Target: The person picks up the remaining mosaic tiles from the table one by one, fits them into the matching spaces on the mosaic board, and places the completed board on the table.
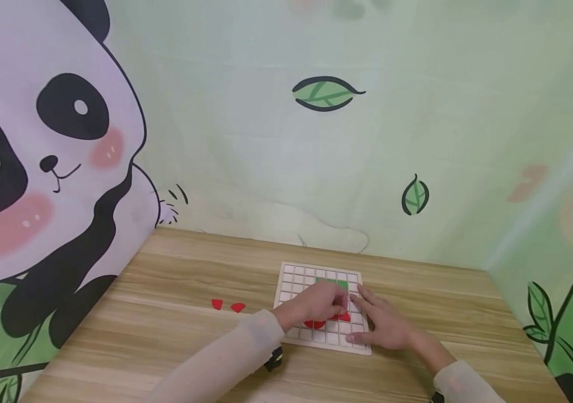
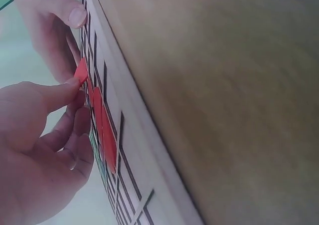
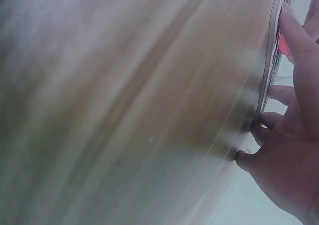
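Observation:
A white grid board [image 1: 289, 278] lies on the table, its squares marked by raised ridges. Over its middle, my left hand [image 1: 322, 301] pinches a small red piece [image 2: 81, 71] between thumb and fingers at the board's surface. Red pieces [image 2: 102, 122] sit in the squares beside that hand, and green pieces [image 1: 339, 283] lie in squares farther back, partly hidden by it. My right hand [image 1: 387, 323] rests on the board's right side, thumb on the near squares and fingers spread along the edge.
Left of the board, two loose red pieces, one [image 1: 217, 304] and another [image 1: 238, 307], lie on the wooden table [image 1: 181, 280]. A printed backdrop [image 1: 241, 140] with a panda and leaves stands behind and at both sides of the table.

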